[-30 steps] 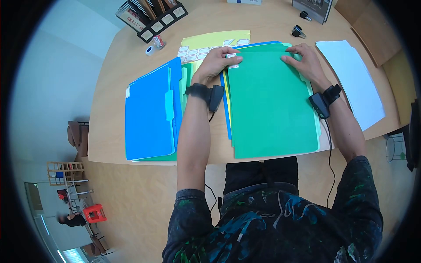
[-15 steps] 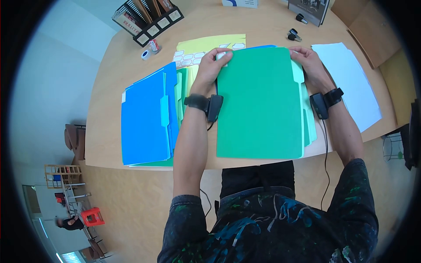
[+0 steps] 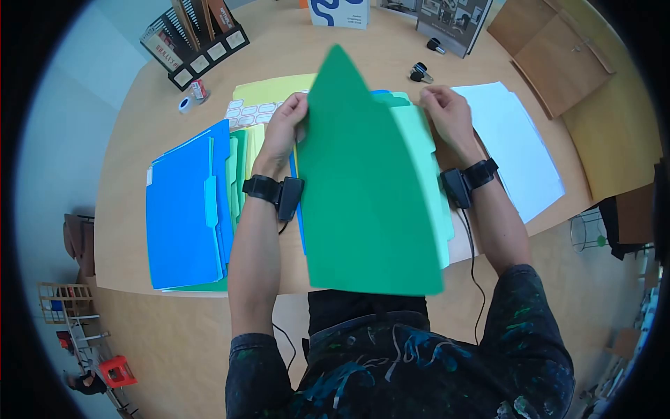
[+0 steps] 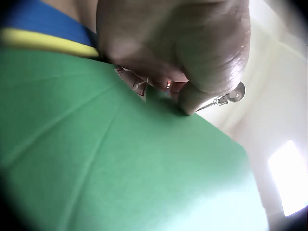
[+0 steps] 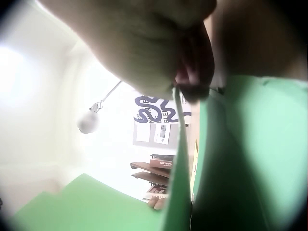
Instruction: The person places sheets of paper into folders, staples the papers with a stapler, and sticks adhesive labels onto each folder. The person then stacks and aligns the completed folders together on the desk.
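Observation:
A dark green folder [image 3: 363,188] is raised and bent over the stack, its top corner pointing up. My left hand [image 3: 279,133] grips its upper left edge; in the left wrist view the thumb and fingers of the hand [image 4: 178,43] close on the green sheet [image 4: 120,159] beside a red-edged label [image 4: 131,83]. Beneath lie light green folders [image 3: 419,136], with blue at the stack's left edge. My right hand [image 3: 450,119] is at their upper right corner; in the right wrist view the hand [image 5: 159,48] pinches a green sheet's edge [image 5: 179,130].
Blue folders [image 3: 181,216] lie on the left, with white papers [image 3: 513,146] on the right. Behind are a label sheet [image 3: 258,112], a tape roll [image 3: 185,105], a black book rack [image 3: 202,59], binder clips [image 3: 420,72] and standing books [image 3: 453,24].
The dark green folder has swung up and left from the stack, exposing light green folders. My right hand has parted from its edge. The head view has shifted, moving the table leftward in frame.

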### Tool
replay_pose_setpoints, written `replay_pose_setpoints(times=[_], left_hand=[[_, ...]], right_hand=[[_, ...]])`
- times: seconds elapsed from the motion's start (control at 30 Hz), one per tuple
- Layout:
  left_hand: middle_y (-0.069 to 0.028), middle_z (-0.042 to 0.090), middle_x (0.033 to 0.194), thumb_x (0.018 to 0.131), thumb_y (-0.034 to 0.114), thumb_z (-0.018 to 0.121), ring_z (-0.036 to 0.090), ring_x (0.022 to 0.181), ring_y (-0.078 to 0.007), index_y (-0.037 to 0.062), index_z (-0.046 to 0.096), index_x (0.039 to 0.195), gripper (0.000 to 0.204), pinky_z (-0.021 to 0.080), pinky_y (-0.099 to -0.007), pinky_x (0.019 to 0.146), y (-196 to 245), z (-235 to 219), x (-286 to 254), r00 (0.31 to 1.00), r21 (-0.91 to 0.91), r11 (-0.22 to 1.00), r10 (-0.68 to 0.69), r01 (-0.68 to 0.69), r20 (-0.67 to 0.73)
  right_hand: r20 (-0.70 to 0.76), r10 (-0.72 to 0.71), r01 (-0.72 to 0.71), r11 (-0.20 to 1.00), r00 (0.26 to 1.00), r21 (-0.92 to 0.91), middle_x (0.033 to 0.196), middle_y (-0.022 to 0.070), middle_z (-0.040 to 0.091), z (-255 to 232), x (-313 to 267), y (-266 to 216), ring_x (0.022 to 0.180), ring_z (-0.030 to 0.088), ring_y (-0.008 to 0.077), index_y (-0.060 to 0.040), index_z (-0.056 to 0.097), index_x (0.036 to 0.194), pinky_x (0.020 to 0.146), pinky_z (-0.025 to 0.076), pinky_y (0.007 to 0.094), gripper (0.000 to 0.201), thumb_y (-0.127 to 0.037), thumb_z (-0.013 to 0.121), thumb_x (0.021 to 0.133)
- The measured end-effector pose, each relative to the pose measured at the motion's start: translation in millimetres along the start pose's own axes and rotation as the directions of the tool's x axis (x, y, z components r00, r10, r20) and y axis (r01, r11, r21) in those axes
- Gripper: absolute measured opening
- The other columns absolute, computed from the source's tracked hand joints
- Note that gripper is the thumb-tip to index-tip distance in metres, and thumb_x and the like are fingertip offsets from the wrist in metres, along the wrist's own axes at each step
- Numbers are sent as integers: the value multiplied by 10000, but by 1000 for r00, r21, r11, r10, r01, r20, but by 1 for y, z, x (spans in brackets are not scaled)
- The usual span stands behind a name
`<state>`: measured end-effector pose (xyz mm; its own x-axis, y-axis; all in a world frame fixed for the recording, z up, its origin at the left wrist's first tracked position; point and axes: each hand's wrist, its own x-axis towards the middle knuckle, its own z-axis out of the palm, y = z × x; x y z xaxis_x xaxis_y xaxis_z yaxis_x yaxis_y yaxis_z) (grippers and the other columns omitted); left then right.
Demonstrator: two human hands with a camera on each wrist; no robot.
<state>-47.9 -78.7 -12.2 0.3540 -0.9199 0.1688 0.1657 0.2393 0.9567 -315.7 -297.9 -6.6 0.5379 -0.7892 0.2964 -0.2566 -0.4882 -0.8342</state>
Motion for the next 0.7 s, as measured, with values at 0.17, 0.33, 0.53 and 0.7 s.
replay_pose_setpoints(times=[0.17,0.33,0.53,0.7], left_hand=[[-30,644,1064,1037,273,556,566,1145,-146,91,605,1016,190,407,-307,1039,-3,12,-15,982,-162,975,135,-155,-128],[-65,666,1077,994,188,630,604,1150,-205,49,640,1062,155,466,-335,1009,-18,-19,71,981,-212,958,185,-192,-54],[-67,667,1078,990,181,633,608,1141,-205,47,642,1063,153,471,-336,1000,-13,-33,71,983,-138,975,163,-174,-88],[-68,668,1079,987,174,636,611,1133,-206,45,644,1065,151,475,-337,993,-9,-25,73,982,-89,983,152,-162,-115]], right_hand=[[-291,-617,74,496,731,-865,1067,241,708,-24,6,20,967,694,382,47,710,1094,867,536,465,425,-325,663,894],[-196,105,-220,568,975,-793,1011,244,719,-40,-1,11,946,701,423,5,730,1002,814,555,520,467,-416,533,963],[-309,120,-322,554,943,-768,910,201,748,-51,6,13,873,726,415,-74,750,1043,759,567,513,385,-397,548,992],[-371,-2,-312,538,929,-783,921,171,754,-61,3,8,853,735,381,-139,755,1078,714,574,471,263,-330,611,968]])
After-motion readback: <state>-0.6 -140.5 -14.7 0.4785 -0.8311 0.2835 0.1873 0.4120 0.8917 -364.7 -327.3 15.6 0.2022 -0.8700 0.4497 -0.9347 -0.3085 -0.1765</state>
